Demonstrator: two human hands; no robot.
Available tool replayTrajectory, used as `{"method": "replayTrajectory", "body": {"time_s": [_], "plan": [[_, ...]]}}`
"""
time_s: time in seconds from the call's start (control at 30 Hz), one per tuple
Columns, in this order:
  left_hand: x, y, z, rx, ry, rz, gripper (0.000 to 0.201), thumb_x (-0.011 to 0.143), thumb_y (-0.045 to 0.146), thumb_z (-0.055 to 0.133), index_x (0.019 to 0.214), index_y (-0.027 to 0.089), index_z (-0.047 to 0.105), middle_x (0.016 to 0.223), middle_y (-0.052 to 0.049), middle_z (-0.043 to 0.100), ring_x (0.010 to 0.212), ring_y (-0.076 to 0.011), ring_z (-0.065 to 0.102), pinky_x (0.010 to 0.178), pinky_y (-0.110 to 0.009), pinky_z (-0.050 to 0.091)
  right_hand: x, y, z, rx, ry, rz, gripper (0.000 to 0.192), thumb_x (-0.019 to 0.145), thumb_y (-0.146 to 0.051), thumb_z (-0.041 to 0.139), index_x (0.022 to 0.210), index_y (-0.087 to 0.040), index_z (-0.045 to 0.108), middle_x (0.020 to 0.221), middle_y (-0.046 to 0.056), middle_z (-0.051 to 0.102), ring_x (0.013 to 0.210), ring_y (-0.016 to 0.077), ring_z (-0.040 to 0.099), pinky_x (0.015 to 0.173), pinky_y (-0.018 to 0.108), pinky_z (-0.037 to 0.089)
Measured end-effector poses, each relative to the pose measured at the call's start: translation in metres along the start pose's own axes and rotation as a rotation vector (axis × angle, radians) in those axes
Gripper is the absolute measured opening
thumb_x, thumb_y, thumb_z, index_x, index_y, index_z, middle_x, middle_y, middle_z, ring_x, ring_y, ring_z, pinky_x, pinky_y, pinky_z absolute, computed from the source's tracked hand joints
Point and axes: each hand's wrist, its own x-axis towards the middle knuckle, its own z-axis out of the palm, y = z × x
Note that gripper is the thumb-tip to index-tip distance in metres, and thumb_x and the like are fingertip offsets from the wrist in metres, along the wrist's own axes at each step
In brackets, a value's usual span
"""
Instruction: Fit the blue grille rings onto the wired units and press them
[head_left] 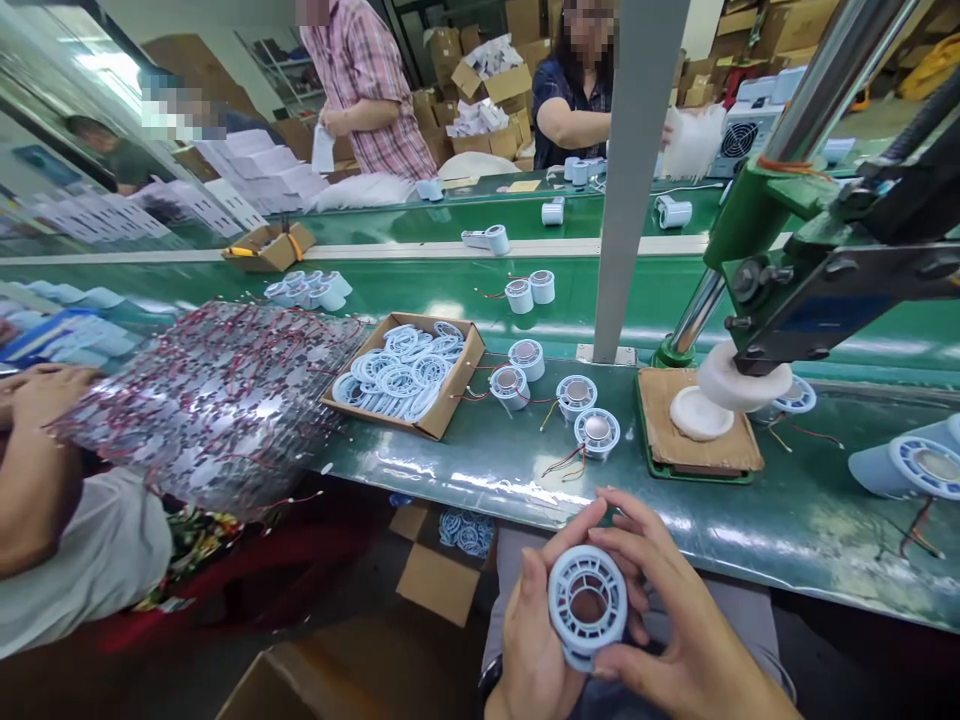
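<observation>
- A round pale-blue fan housing (587,603), its face an openwork grille of rings and spokes around a dark centre, sits upright between both hands above the lap
- The left hand (534,625) grips its left rim, thumb on the front edge
- The right hand (679,620) wraps its right side, fingers (637,520) curled over the top
- Beyond the fingertips, wired speaker units (597,432) lie on the green belt (795,520)

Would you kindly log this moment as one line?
left hand: holds round fan housing | right hand: holds it too | bench: four wired housings
</observation>
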Motion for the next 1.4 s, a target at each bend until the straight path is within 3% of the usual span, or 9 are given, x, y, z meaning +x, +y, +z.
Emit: {"method": "replayTrajectory", "body": {"time_s": [0.17,0.4,0.63,0.8,0.93,1.07,1.17,1.33,1.4], "plan": [[0.001,-0.003,0.000,0.021,0.058,-0.008,0.072,0.094,0.066,0.042,0.141,0.014,0.058,0.076,-0.012,0.073,0.062,-0.0214,0.068,0.059,-0.031,0.055,-0.001,0.001,-0.003,0.004,-0.015,-0.006,0.068,0.077,-0.046,0.079,0.137,-0.027,0.051,0.153,0.014,0.037,0.142,0.0279,0.045,0.104,0.029,0.053],[0.000,-0.001,-0.001,-0.013,0.143,-0.021,0.071,0.087,0.069,0.055,0.133,0.017,0.066,0.065,-0.008,0.072,0.057,-0.0203,0.066,0.059,-0.031,0.054,0.002,0.001,0.006,-0.113,-0.051,0.004,0.068,0.072,-0.029,0.084,0.132,-0.025,0.053,0.152,0.015,0.037,0.141,0.0308,0.045,0.101,0.033,0.055],[-0.028,0.025,-0.045,-0.052,0.439,0.231,0.058,0.081,0.063,0.069,0.114,0.016,0.077,0.084,-0.010,0.076,0.069,-0.0190,0.070,0.066,-0.028,0.058,0.018,-0.003,0.036,-0.145,0.019,-0.203,0.057,0.088,-0.049,0.066,0.134,-0.021,0.049,0.144,0.016,0.045,0.136,0.0269,0.048,0.110,0.037,0.047],[-0.072,0.062,-0.078,-0.068,0.476,0.499,0.057,0.080,0.063,0.069,0.114,0.017,0.076,0.078,-0.010,0.075,0.063,-0.0208,0.068,0.051,-0.029,0.057,0.025,0.016,0.090,-0.075,-0.153,-0.154,0.050,0.090,-0.038,0.064,0.136,-0.023,0.049,0.135,0.011,0.056,0.126,0.0227,0.058,0.105,0.033,0.052],[-0.092,0.073,-0.078,-0.075,0.416,0.596,0.058,0.085,0.064,0.062,0.116,0.017,0.075,0.079,-0.010,0.076,0.061,-0.0204,0.068,0.049,-0.028,0.056,0.046,0.047,0.162,-0.058,-0.385,0.023,0.049,0.086,-0.034,0.064,0.132,-0.020,0.056,0.134,0.013,0.059,0.127,0.0266,0.058,0.109,0.041,0.049],[-0.092,0.072,-0.072,-0.110,0.360,0.617,0.058,0.087,0.063,0.061,0.117,0.016,0.074,0.082,-0.010,0.076,0.064,-0.0200,0.069,0.051,-0.027,0.057,0.073,0.068,0.203,-0.134,-0.401,0.118,0.052,0.087,-0.024,0.057,0.138,-0.015,0.053,0.130,0.019,0.063,0.120,0.0304,0.063,0.102,0.047,0.053],[-0.088,0.071,-0.073,-0.121,0.346,0.609,0.057,0.090,0.063,0.055,0.119,0.017,0.072,0.082,-0.010,0.075,0.064,-0.0197,0.069,0.051,-0.027,0.057,0.071,0.060,0.194,-0.128,-0.375,0.103,0.045,0.093,-0.023,0.047,0.137,-0.014,0.053,0.129,0.018,0.063,0.121,0.0273,0.062,0.105,0.045,0.051],[-0.078,0.070,-0.073,-0.123,0.318,0.582,0.061,0.090,0.066,0.051,0.124,0.019,0.068,0.088,-0.009,0.073,0.066,-0.0201,0.069,0.051,-0.028,0.057,0.043,0.010,0.138,0.026,-0.241,-0.040,0.037,0.100,-0.032,0.044,0.134,-0.020,0.049,0.129,0.013,0.060,0.112,0.0199,0.065,0.094,0.033,0.057],[-0.075,0.069,-0.070,-0.120,0.310,0.558,0.062,0.089,0.068,0.052,0.124,0.020,0.067,0.091,-0.008,0.071,0.066,-0.0201,0.069,0.051,-0.029,0.057,0.037,-0.010,0.118,0.079,-0.194,-0.157,0.044,0.097,-0.035,0.050,0.139,-0.022,0.044,0.137,0.014,0.053,0.122,0.0226,0.060,0.097,0.034,0.056]]}}
